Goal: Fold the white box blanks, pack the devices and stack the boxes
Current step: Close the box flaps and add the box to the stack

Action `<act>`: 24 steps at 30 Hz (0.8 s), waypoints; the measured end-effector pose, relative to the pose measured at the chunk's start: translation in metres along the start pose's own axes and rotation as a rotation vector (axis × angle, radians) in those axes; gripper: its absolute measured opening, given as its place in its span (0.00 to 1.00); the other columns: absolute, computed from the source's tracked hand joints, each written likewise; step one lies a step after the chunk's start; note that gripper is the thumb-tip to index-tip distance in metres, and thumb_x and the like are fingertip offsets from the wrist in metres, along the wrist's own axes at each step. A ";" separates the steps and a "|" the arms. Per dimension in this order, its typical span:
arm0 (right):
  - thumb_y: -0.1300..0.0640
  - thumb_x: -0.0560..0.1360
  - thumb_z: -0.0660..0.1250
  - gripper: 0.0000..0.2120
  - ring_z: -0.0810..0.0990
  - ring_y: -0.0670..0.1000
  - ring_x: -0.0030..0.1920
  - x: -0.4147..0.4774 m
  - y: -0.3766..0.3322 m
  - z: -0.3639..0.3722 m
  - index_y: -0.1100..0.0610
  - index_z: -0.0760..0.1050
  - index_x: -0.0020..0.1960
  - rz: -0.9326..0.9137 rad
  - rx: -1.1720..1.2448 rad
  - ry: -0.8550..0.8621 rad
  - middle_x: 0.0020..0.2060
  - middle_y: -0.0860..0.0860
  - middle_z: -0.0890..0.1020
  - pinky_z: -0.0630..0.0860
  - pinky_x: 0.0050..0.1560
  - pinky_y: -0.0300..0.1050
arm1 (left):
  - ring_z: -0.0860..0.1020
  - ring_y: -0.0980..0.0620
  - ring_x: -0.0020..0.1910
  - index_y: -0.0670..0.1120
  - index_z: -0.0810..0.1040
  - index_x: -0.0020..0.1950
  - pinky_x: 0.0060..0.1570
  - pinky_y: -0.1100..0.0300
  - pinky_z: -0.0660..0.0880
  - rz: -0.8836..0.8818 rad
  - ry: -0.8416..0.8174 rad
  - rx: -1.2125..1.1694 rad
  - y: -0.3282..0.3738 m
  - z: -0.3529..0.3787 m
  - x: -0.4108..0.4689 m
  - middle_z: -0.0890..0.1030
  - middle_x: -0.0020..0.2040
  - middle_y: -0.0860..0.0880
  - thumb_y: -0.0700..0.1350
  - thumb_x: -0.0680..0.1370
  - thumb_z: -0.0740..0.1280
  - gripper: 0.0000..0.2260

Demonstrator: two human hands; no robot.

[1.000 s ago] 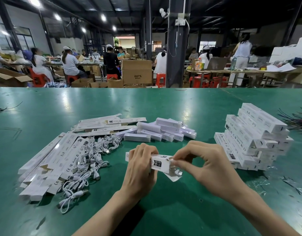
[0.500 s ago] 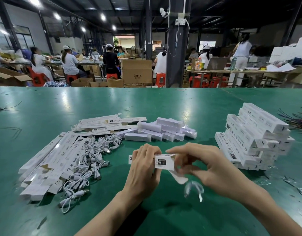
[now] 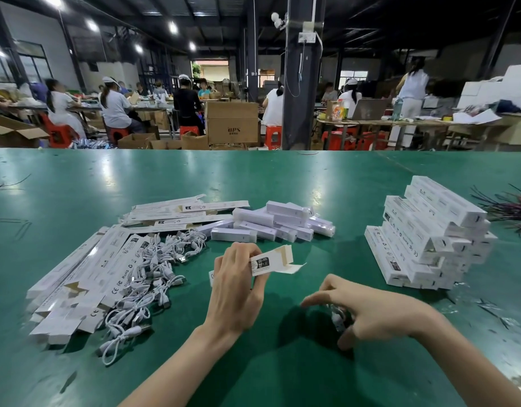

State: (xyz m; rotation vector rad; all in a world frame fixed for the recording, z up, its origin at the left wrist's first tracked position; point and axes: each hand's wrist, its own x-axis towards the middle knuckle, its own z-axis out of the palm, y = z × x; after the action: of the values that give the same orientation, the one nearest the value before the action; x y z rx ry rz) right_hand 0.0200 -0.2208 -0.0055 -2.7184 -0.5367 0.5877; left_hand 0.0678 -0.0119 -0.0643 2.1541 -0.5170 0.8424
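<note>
Gripped by curled fingers of the left hand (image 3: 238, 286), just above the green counter (image 3: 282, 374): a folded white box (image 3: 272, 261), end flap open. Lower, right hand (image 3: 379, 311), fingers curled round a small white item (image 3: 338, 318), blurred; stacked boxes (image 3: 429, 236) beyond

Green worktop (image 3: 282, 183): glossy, lamp glare, light scuffs. Box (image 3: 272, 261) & flat blanks (image 3: 86, 274): matt white card, brown inside. Stacked boxes (image 3: 429, 239): same smooth card. Devices (image 3: 282, 221): shiny clear plastic film. Cables (image 3: 153, 271): smooth white plastic w/ metal plugs. Bkgd carton (image 3: 232, 121): brown cardboard.
</note>
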 end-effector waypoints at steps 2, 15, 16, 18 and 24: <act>0.61 0.70 0.74 0.26 0.73 0.46 0.51 0.004 0.002 0.000 0.43 0.74 0.64 -0.027 -0.024 0.069 0.53 0.47 0.69 0.70 0.49 0.33 | 0.65 0.58 0.41 0.47 0.71 0.49 0.46 0.57 0.64 0.003 0.002 0.003 0.000 0.000 0.001 0.71 0.43 0.54 0.42 0.72 0.65 0.07; 0.67 0.77 0.62 0.07 0.81 0.51 0.39 0.011 -0.015 0.002 0.63 0.79 0.51 -0.283 1.065 0.703 0.44 0.62 0.83 0.80 0.44 0.41 | 0.63 0.58 0.41 0.46 0.71 0.49 0.45 0.59 0.64 0.058 -0.017 0.038 -0.002 -0.001 0.001 0.71 0.44 0.55 0.39 0.70 0.66 0.09; 0.66 0.75 0.64 0.07 0.82 0.52 0.40 0.009 -0.019 0.002 0.63 0.80 0.49 -0.324 1.154 0.718 0.45 0.61 0.84 0.79 0.46 0.40 | 0.63 0.58 0.41 0.46 0.72 0.49 0.45 0.60 0.62 0.069 -0.024 0.046 -0.002 0.000 0.001 0.71 0.44 0.54 0.39 0.70 0.65 0.09; 0.62 0.70 0.68 0.08 0.84 0.53 0.43 0.004 -0.027 0.001 0.62 0.82 0.47 -0.375 1.296 0.728 0.46 0.60 0.84 0.79 0.47 0.37 | 0.66 0.55 0.41 0.45 0.72 0.48 0.44 0.61 0.61 0.079 -0.036 0.059 -0.002 0.000 0.001 0.73 0.43 0.51 0.38 0.69 0.66 0.08; 0.59 0.60 0.76 0.14 0.84 0.51 0.44 -0.004 -0.039 0.000 0.60 0.82 0.45 -0.411 1.179 0.814 0.46 0.56 0.85 0.80 0.47 0.38 | 0.68 0.53 0.41 0.44 0.73 0.47 0.44 0.59 0.62 0.116 -0.058 0.084 -0.001 0.001 0.001 0.74 0.43 0.50 0.39 0.70 0.68 0.08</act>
State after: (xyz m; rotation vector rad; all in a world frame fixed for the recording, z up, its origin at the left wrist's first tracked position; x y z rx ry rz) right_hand 0.0053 -0.1874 0.0099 -1.4427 -0.3257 -0.2842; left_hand 0.0693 -0.0123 -0.0651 2.2483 -0.6514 0.8804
